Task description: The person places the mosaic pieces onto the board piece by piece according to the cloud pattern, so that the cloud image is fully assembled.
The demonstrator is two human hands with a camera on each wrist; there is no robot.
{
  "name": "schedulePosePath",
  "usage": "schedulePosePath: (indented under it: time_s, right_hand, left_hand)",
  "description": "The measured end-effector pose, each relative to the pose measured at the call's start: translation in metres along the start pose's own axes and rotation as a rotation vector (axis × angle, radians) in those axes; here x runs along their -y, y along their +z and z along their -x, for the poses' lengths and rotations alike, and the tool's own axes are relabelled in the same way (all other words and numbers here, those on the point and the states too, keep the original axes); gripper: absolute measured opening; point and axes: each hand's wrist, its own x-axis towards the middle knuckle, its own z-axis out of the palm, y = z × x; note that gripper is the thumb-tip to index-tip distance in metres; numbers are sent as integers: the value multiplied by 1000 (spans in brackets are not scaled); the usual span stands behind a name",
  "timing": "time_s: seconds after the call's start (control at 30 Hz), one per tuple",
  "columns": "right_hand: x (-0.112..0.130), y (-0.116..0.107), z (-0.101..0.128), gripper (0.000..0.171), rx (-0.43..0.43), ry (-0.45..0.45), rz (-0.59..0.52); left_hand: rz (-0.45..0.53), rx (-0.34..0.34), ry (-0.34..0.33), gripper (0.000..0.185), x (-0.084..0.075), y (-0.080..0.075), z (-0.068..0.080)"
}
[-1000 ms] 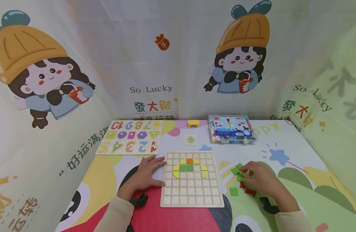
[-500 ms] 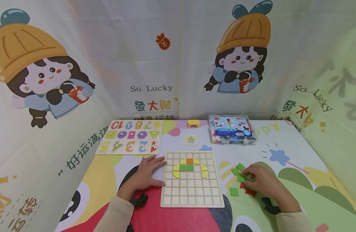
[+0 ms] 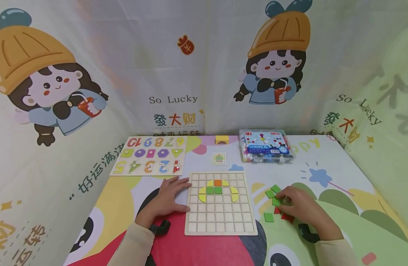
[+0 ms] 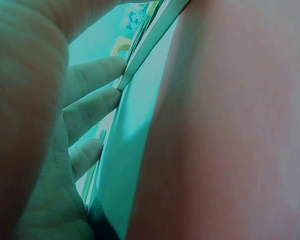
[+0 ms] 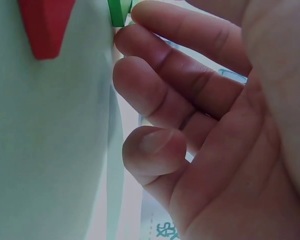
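The left hand [image 3: 167, 199] lies flat with straight fingers against the left edge of the wooden grid board [image 3: 220, 204]. Right of the board, the right hand [image 3: 298, 205] curls its fingertips onto a green tile [image 3: 276, 201] among loose green and red tiles. Farther off sit a number puzzle [image 3: 150, 156] and a bead box [image 3: 265, 146].
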Motion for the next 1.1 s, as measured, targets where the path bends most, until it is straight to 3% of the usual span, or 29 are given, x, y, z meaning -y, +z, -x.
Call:
schedulePosePath:
  time_s: [0.43,0.9,1.1]
  right_hand:
    - [-2,1,2,25,4,-3,-7]
    - [0,-3,3,26,-66,-23,24]
    - [7,-5,-2,23,-87,-79,54]
  left_hand:
    - [-2,-2,-9,83,-2,0,1]
    - [-9,-15,-12,84,-3,-1,1]
    - [-3,-6,-16,83,-3,0,2]
